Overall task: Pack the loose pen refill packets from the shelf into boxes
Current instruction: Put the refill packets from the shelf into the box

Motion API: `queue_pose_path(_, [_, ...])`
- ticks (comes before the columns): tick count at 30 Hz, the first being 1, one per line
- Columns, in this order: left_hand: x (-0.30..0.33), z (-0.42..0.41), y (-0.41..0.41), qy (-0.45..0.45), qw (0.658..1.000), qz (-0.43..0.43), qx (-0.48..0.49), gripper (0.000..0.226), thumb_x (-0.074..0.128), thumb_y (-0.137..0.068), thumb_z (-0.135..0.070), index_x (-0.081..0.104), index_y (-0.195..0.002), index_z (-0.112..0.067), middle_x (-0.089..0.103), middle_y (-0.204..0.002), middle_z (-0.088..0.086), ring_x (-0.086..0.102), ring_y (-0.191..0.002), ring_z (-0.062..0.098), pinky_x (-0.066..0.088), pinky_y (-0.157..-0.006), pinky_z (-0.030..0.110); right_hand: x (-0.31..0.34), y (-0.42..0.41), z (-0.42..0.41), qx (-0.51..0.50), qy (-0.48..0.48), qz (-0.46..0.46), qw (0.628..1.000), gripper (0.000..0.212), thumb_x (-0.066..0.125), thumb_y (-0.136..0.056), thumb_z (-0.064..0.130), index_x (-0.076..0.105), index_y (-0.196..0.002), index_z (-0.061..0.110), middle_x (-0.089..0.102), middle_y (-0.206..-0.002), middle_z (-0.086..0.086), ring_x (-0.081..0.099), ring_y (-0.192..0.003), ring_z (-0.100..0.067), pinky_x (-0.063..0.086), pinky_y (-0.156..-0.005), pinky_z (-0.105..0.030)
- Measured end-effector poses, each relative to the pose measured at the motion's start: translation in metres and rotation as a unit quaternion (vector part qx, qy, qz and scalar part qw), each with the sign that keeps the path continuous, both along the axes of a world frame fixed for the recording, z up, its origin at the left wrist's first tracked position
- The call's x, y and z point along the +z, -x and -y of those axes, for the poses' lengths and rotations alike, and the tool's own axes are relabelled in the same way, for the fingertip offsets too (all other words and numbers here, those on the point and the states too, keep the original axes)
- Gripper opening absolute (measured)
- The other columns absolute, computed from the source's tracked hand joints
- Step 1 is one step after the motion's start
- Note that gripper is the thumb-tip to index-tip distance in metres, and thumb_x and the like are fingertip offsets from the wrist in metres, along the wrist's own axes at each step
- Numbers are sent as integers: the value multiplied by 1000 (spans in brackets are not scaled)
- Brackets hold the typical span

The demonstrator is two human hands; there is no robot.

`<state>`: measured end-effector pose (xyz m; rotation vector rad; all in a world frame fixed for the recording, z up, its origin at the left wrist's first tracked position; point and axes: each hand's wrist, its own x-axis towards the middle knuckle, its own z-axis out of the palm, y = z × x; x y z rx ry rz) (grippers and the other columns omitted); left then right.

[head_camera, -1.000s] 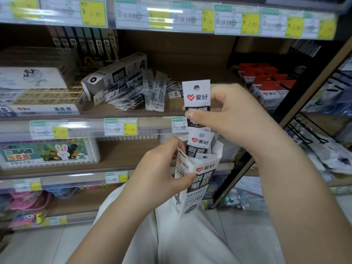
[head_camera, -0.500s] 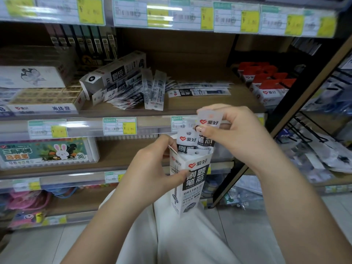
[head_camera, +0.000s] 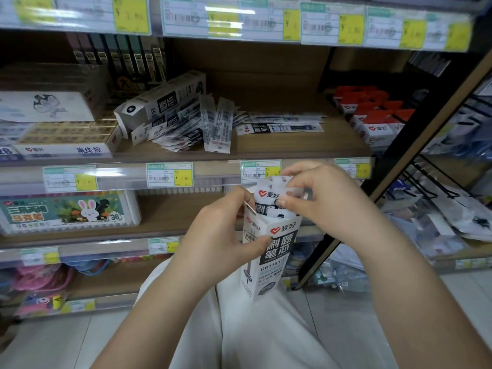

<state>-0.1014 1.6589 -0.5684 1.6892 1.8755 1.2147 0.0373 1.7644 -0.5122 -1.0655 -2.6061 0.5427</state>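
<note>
Fingers of the left hand [head_camera: 221, 230] gripped the tall white printed cardboard box [head_camera: 269, 251], while the right hand [head_camera: 319, 198] pinched white refill packets [head_camera: 271, 194] standing in its open top, seemingly nearly full. Farther back, loose clear-and-white packets [head_camera: 202, 126] lay mid-shelf on the wooden shelf [head_camera: 292, 147], left to pack.

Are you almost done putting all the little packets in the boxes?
Not yet. Some packets already sit in the open box that the left hand holds. The right hand is pushing packets down into it. A loose pile and a few flat packets wait on the shelf.
</note>
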Motion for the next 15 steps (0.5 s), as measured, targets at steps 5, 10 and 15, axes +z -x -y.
queue_pose_path(5, [-1,0,2,0,1000,0,7,47,82,-64,-22,40,-77,-40,64,-90,-20,61,-85,-2,50,-75,28,8,-7,2,-6,-3,-19,1000,12,71,-78,26,73,-87,19,55,-118,16,48,-115,-9,36,-100,-29])
queue_pose_path(10, [-1,0,1,6,1000,0,8,46,81,-64,-23,40,-78,-40,63,-89,-20,60,-86,-1,51,-76,31,13,-12,4,-25,18,-19,999,5,72,-78,24,69,-74,22,50,-106,20,49,-108,-5,32,-90,-19])
queue_pose_path(15, [0,0,0,6,1000,1,4,46,81,-64,-23,40,-78,-39,63,-90,-21,61,-86,-3,50,-76,27,13,-6,8,-22,53,25,998,12,71,-80,22,66,-69,21,52,-103,17,53,-107,-9,36,-88,-20])
